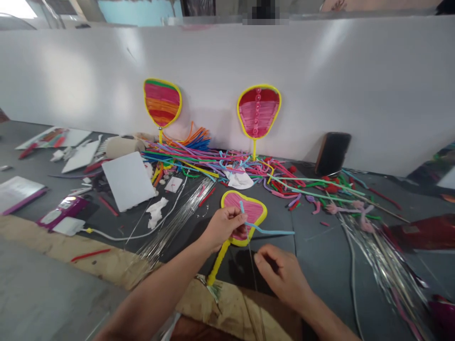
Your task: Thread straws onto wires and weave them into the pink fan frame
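My left hand [225, 227] pinches a light blue pipe cleaner [273, 232], bent, with a short end up and a long end out to the right. Beneath that hand lies a hand fan [245, 199], pink with a yellow rim and a yellow wrapped handle [217, 265] pointing toward me. A thin pale strand [252, 265] runs down from my left fingers. My right hand [284, 274] is beside this strand, thumb and forefinger closed together, the other fingers curled. Whether the strand is between those fingertips, I cannot tell.
Two finished-looking fans, one striped [162, 102] and one pink-red [259, 111], stand against the white board [213, 57]. Behind my hands lies a heap of pipe cleaners [213, 158]. A phone [333, 154] leans at right. A purple glue gun [66, 210] and a white card [128, 181] lie left.
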A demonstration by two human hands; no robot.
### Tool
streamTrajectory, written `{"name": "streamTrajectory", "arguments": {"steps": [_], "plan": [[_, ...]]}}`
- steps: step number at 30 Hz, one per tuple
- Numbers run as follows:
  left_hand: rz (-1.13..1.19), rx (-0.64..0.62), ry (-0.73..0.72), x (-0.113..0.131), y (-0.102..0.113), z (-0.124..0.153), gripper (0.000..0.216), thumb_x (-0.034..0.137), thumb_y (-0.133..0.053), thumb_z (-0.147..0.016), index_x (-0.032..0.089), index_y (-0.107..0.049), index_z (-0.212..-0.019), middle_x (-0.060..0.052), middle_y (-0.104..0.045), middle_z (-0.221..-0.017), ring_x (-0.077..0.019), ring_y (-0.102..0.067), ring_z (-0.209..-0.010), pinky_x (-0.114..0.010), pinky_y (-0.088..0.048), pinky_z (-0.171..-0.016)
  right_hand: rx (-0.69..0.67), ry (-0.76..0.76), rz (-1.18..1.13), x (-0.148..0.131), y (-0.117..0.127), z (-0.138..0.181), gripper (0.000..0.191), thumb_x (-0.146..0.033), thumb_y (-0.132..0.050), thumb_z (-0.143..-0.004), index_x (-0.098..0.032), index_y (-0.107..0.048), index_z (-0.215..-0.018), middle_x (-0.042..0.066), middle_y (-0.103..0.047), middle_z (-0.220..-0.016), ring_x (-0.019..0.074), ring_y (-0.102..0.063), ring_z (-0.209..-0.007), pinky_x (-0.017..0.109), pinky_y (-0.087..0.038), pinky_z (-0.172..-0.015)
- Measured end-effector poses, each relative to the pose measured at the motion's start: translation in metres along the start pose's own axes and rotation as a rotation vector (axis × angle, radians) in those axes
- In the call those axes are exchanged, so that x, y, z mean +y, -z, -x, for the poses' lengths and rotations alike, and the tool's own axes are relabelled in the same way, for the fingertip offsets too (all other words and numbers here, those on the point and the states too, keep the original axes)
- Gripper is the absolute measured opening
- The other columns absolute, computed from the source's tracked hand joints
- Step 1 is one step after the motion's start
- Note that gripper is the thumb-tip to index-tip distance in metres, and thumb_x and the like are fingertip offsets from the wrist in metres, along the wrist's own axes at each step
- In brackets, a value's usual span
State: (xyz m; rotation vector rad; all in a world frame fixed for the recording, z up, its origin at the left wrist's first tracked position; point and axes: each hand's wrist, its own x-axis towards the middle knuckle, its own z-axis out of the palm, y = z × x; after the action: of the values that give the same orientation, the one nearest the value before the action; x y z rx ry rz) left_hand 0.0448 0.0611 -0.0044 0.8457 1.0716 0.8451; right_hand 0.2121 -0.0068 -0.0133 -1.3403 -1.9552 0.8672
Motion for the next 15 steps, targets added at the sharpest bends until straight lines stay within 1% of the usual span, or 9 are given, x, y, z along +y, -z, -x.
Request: {"name": "streamTrajectory", "arguments": {"steps": [3,4,6,8,10,13,15], "plan": [[0.010,-0.028,0.017,-0.005,-0.004,0.001,0.042,0.050,-0.072,-0.060,0.015,-0.051,-0.063,0.001,-0.058,-0.051,-0.0076,-0.054,-0.044,-0.019,-0.045,-0.048,0.205,0.095,-0.032,0.012,0.011,-0.005,0.012,-0.025,-0.046,-0.085,-0.019,-0.055,-0.081,0.004,-0.059,-0.074,0.0158,-0.056,-0.067,0.026,-0.044,-0.063],[0.007,-0.036,0.022,-0.005,-0.006,0.001,0.042,0.050,-0.072,-0.060,0.014,-0.050,-0.063,0.001,-0.058,-0.051,-0.0076,-0.054,-0.044,-0.019,-0.045,-0.048,0.270,0.107,-0.029,0.016,0.013,-0.006,0.010,-0.025,-0.047,-0.085,-0.020,-0.055,-0.085,0.005,-0.060,-0.080,0.0174,-0.057,-0.073,0.028,-0.045,-0.068],[0.003,-0.035,0.026,-0.006,-0.007,0.002,0.042,0.050,-0.072,-0.060,0.015,-0.050,-0.063,0.001,-0.059,-0.052,-0.0080,-0.055,-0.045,-0.019,-0.046,-0.049,0.372,0.082,-0.029,0.022,0.016,-0.010,0.011,-0.027,-0.047,-0.085,-0.020,-0.056,-0.088,0.007,-0.060,-0.086,0.0194,-0.058,-0.081,0.031,-0.046,-0.074],[0.004,-0.027,0.018,-0.005,-0.007,0.002,0.042,0.050,-0.072,-0.061,0.015,-0.049,-0.064,0.000,-0.059,-0.052,-0.0081,-0.056,-0.045,-0.019,-0.046,-0.049,0.430,0.009,-0.064,0.024,0.019,-0.012,0.013,-0.030,-0.049,-0.085,-0.020,-0.057,-0.087,0.006,-0.060,-0.086,0.0194,-0.058,-0.079,0.030,-0.046,-0.072],[0.017,-0.026,0.000,-0.004,-0.006,0.002,0.041,0.049,-0.071,-0.062,0.015,-0.049,-0.064,0.001,-0.059,-0.052,-0.0080,-0.056,-0.045,-0.018,-0.046,-0.048,0.449,-0.096,-0.152,0.025,0.023,-0.013,0.016,-0.034,-0.052,-0.083,-0.020,-0.058,-0.087,0.006,-0.061,-0.083,0.0181,-0.057,-0.072,0.029,-0.047,-0.066],[0.053,-0.035,-0.030,-0.001,-0.004,0.003,0.041,0.049,-0.071,-0.062,0.015,-0.047,-0.064,0.001,-0.059,-0.052,-0.0085,-0.056,-0.046,-0.019,-0.047,-0.048,0.462,-0.263,-0.403,0.029,0.038,-0.014,0.018,-0.036,-0.060,-0.078,-0.020,-0.059,-0.087,0.003,-0.061,-0.077,0.0144,-0.056,-0.064,0.026,-0.047,-0.059],[0.077,-0.040,-0.045,0.000,-0.003,0.004,0.042,0.049,-0.072,-0.061,0.016,-0.047,-0.064,0.001,-0.059,-0.052,-0.0090,-0.056,-0.046,-0.020,-0.047,-0.048,0.505,-0.347,-0.624,0.036,0.052,-0.015,0.021,-0.035,-0.068,-0.071,-0.021,-0.060,-0.085,0.001,-0.061,-0.076,0.0120,-0.055,-0.062,0.023,-0.047,-0.057]]}}
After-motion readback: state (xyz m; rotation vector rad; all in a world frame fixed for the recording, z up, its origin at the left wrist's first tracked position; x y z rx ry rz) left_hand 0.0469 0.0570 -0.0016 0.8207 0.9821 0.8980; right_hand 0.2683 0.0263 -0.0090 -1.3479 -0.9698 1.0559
